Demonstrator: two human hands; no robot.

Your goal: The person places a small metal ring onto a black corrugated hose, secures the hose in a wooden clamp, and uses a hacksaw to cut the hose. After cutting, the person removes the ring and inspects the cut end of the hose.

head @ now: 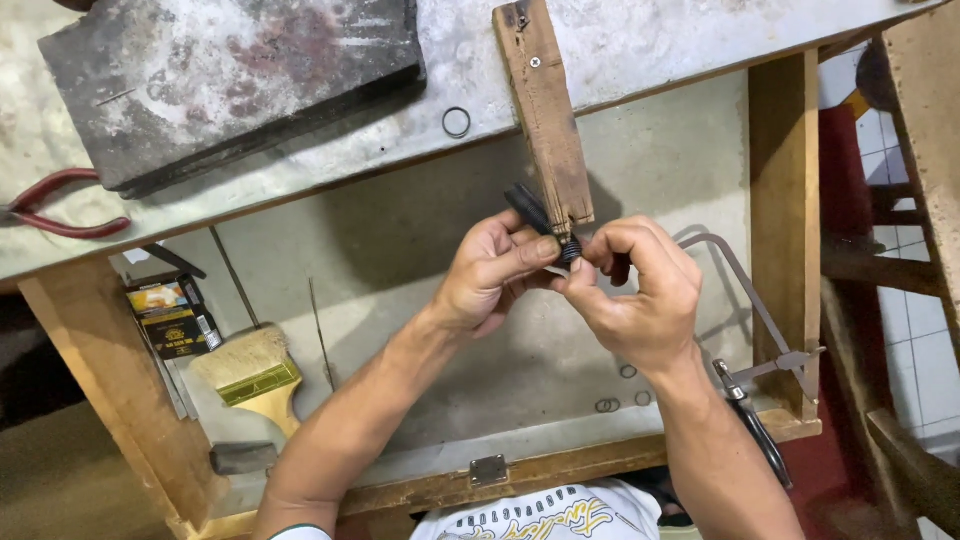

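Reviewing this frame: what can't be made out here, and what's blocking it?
All in the head view:
- The small dark ribbed piece at the wooden peg: mostly covered by the fingertips of the left hand and right hand; its shape is unclear.
- The dark tool: its lower end is hidden behind the left thumb.
- The saw frame: partly behind the right forearm.
- The red-handled pliers: cut off by the left edge.

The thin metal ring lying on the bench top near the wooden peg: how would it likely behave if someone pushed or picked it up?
The ring looks like thin wire, so probably very light and would slide at a nudge on the smooth grey bench top. It lies flat, so rolling seems unlikely unless tipped on edge. Being so slim and flush to the surface, it may be fiddly to pinch up.
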